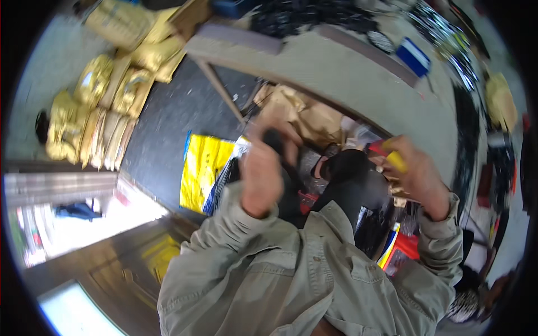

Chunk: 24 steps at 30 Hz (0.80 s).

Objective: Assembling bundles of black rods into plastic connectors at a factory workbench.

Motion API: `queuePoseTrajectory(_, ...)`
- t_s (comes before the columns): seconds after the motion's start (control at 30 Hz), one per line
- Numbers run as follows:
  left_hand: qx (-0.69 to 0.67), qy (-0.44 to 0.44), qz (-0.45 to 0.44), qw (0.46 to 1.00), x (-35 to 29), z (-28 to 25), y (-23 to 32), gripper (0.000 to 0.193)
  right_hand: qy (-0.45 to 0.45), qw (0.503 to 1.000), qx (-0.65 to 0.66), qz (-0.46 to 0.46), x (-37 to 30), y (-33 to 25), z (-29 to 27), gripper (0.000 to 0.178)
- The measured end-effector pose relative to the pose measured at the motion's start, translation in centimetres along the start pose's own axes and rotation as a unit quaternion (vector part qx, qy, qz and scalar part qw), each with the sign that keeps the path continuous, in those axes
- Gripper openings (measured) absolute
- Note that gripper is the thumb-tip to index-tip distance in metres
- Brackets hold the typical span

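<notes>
My right hand point(417, 171) is raised over the right knee, its fingers closed round a small yellow-and-red object point(397, 161) whose kind I cannot make out. Motion blurs my left hand point(263, 171), which is above the left leg; whether it holds anything does not show clearly. Beside that hand, to its left, lies a yellow plastic bag point(204, 171) with blue edges. Brown paper packing point(319, 120) sits under the table edge, just beyond my knees.
A grey-topped table point(358, 73) spans the front, bearing dark strips point(314, 17), long grey bars and a blue-and-white box point(413, 56). Stacked yellow-wrapped bundles point(115, 89) stand on the left. Red and black packages point(400, 252) lie beside my right leg. A wooden door point(117, 263) is behind left.
</notes>
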<state>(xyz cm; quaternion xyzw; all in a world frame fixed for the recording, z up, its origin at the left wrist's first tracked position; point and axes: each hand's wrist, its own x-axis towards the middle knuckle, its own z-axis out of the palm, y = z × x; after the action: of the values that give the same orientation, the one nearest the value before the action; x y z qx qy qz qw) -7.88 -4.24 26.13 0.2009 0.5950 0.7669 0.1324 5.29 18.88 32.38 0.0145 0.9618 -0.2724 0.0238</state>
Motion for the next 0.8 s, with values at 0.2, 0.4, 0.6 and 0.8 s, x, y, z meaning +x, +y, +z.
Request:
queuePoseTrajectory(0.2,-0.218,0.126,0.356,0.9,-2.6,-15.9,13.1,0.061,0.137,0.936,-0.29,0.146,1.5,10.6,-0.1,0.029)
queuePoseTrajectory(0.4,-0.022,0.141,0.388,0.911,-1.6,-19.4,4.8,0.051,0.167,0.928,-0.318,0.101,0.6,14.3,-0.4,0.034)
queuePoseTrajectory(0.6,0.346,0.021,-0.146,0.927,2.5,-23.0,-21.2,0.032,0.228,0.924,-0.225,0.209,-4.8,20.0,-1.8,0.04)
queuePoseTrajectory(0.8,0.553,-0.035,-0.302,0.776,1.1,-25.3,-35.4,0.073,0.22,0.839,-0.359,0.345,-8.9,23.8,-4.5,0.044)
